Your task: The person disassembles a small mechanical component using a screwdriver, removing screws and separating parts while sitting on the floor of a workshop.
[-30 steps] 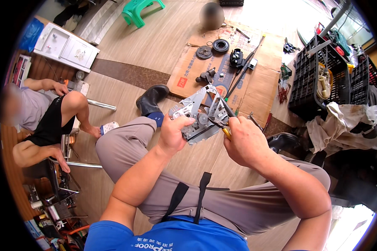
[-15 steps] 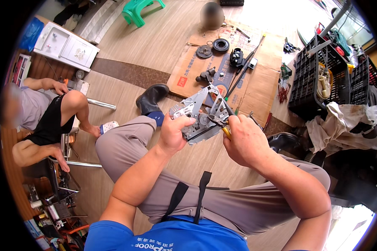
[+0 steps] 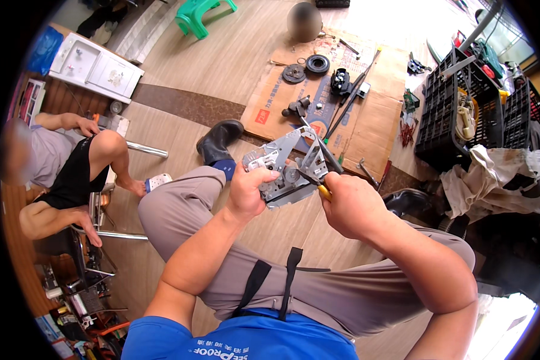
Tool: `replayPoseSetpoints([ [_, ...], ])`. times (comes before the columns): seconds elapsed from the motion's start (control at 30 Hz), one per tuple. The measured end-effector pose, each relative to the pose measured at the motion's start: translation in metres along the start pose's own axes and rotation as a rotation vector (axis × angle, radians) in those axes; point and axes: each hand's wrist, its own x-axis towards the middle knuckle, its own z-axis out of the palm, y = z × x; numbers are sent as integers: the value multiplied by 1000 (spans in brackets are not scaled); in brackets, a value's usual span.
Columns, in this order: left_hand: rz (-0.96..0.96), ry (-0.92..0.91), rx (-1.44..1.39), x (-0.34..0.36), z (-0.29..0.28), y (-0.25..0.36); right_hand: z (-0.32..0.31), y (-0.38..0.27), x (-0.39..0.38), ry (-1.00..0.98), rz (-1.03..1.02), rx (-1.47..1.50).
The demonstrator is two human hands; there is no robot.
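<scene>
The left hand [image 3: 248, 191] pinches the left edge of a silver metal mechanism [image 3: 291, 173]; just right of it, the right hand [image 3: 353, 203] curls around yellow-handled pliers [image 3: 323, 191], slanting forward and left toward its middle.

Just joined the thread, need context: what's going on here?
A seated person grips a silver metal assembly in the left hand and yellow-handled pliers in the right hand, their dark tip at or very near it. Beyond, a round black part and other pieces lie on flattened cardboard. Another person sits at left.
</scene>
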Motion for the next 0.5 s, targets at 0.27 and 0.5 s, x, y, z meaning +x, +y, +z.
replayPoseSetpoints([
  [0.27, -86, 62, -54, 6, 1, -5, 6, 4, 0, -5, 9, 49],
  [0.5, -68, 32, -62, 3, 5, -2, 7, 2, -2, 97, -16, -29],
])
